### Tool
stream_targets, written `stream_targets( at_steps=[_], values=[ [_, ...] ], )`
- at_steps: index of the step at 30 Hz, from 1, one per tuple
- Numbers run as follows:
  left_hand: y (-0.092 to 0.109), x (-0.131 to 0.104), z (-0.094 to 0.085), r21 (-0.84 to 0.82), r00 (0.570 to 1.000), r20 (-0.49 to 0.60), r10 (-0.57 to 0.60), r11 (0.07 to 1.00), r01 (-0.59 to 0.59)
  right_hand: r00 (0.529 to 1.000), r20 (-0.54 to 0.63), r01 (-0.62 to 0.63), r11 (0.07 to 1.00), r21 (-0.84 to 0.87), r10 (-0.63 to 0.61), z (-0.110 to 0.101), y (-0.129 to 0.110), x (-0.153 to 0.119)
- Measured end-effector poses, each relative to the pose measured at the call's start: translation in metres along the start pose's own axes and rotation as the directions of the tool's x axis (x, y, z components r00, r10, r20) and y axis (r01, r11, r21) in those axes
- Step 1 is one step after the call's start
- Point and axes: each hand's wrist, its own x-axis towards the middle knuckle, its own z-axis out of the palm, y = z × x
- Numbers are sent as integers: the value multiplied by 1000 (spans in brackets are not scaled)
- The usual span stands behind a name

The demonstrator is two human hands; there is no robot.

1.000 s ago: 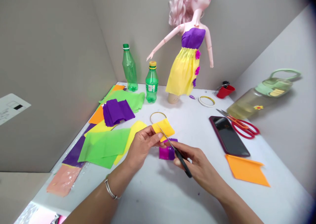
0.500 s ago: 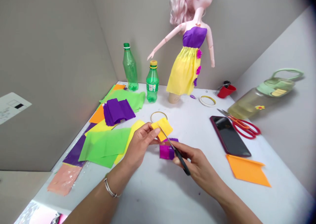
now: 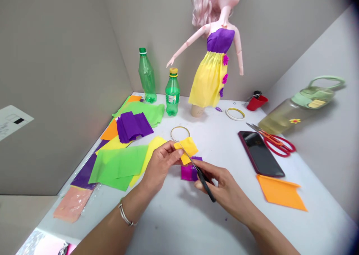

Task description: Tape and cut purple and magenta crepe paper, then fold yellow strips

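Between thumb and fingers, my left hand (image 3: 162, 163) pinches a small yellow-orange piece (image 3: 190, 146) by its left edge. My right hand (image 3: 221, 184) grips black-handled scissors (image 3: 206, 184), whose blades point up and left across the piece. Just below, a magenta and purple piece (image 3: 188, 172) lies on the white table (image 3: 174, 225), partly hidden by the hands. A thin gold ring (image 3: 171, 134) rests right behind the yellow-orange piece.
A doll (image 3: 209, 79) in a purple and yellow dress stands behind, beside two green bottles (image 3: 172, 94). Coloured sheets (image 3: 120, 165) cover the left side. On the right are a phone (image 3: 260, 154), red-handled scissors (image 3: 280, 144), an orange sheet (image 3: 282, 193) and a water bottle (image 3: 294, 109).
The yellow-orange piece has shifted slightly right and down, together with my left fingers. The scissors still lie across it, with my right thumb moved slightly.
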Motion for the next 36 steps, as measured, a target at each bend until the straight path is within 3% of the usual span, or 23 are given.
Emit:
stream_targets(
  at_steps=[15, 23, 36],
  values=[
    [4, -1, 3, -18, 1000, -6, -28, 999, 27, 999, -6, 52, 998, 32, -51, 1, 12, 0],
    [4, 1, -2, -15, 998, -44, 33, 999, -34, 1000, 4, 28, 999, 25, -28, 3, 11, 2],
    [-2, -1, 1, -24, 999, 34, -3, 1000, 4, 998, 55, 21, 999, 50, -24, 0, 5, -2]
  ],
)
